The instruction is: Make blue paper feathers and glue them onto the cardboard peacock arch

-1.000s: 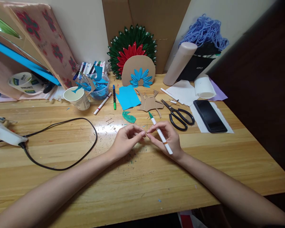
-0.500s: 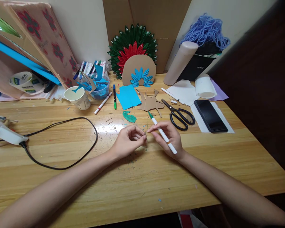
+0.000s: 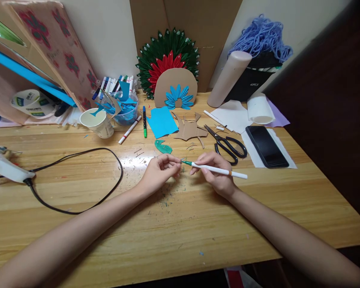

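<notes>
My right hand [image 3: 217, 174] holds a white marker [image 3: 219, 170] with a green tip and an orange band, lying nearly level and pointing left. The tip reaches the fingertips of my left hand [image 3: 162, 170], whose fingers are pinched together; anything between them is too small to make out. Just behind my hands lies a green painted bird-like cutout [image 3: 163, 147]. Farther back are a blue sheet [image 3: 163, 122], cardboard scraps [image 3: 190, 130] and black-handled scissors [image 3: 226, 144]. A round cardboard piece [image 3: 160, 86] with blue petals leans against a green and red petal fan [image 3: 168, 60].
A paper cup [image 3: 97, 123] and a tub of blue scraps [image 3: 126, 114] stand at the back left. A glue gun [image 3: 10, 168] with a looping black cable [image 3: 121, 172] lies left. To the right are a phone [image 3: 267, 146], a paper roll [image 3: 260, 109] and a pale bottle [image 3: 229, 79].
The marker has swung from steeply slanted to nearly level, and its green tip has come down to my left fingertips. My left hand has shifted slightly left.
</notes>
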The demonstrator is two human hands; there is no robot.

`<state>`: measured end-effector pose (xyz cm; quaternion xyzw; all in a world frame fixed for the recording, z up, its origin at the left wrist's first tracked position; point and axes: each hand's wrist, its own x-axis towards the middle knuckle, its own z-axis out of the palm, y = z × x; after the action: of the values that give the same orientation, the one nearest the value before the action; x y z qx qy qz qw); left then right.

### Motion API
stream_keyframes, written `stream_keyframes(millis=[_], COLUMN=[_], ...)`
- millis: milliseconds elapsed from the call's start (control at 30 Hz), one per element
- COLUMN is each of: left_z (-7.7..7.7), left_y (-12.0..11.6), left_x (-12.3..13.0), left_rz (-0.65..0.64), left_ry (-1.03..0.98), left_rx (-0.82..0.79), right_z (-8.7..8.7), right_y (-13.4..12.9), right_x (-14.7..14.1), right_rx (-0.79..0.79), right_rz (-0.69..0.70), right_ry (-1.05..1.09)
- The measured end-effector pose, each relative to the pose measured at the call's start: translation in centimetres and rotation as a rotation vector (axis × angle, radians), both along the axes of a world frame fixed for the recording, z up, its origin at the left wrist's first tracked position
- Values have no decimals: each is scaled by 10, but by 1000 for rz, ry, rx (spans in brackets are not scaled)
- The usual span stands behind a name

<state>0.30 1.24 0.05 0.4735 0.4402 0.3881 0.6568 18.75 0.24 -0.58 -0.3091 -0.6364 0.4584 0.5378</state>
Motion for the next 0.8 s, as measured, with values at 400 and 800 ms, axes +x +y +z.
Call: stream_keyframes(millis=[400,800], left_z=[5,5], left_y=[2,2], left_x=[0,0], left_rz=[-6,2], left_ry=[-2,-1], left_rx=[-18,-18], right_z=[-5,-5], right_y=[5,5], right_x=[1,1], right_rx=[-115,-91], right_rz=[6,48], right_ry=[-46,-45])
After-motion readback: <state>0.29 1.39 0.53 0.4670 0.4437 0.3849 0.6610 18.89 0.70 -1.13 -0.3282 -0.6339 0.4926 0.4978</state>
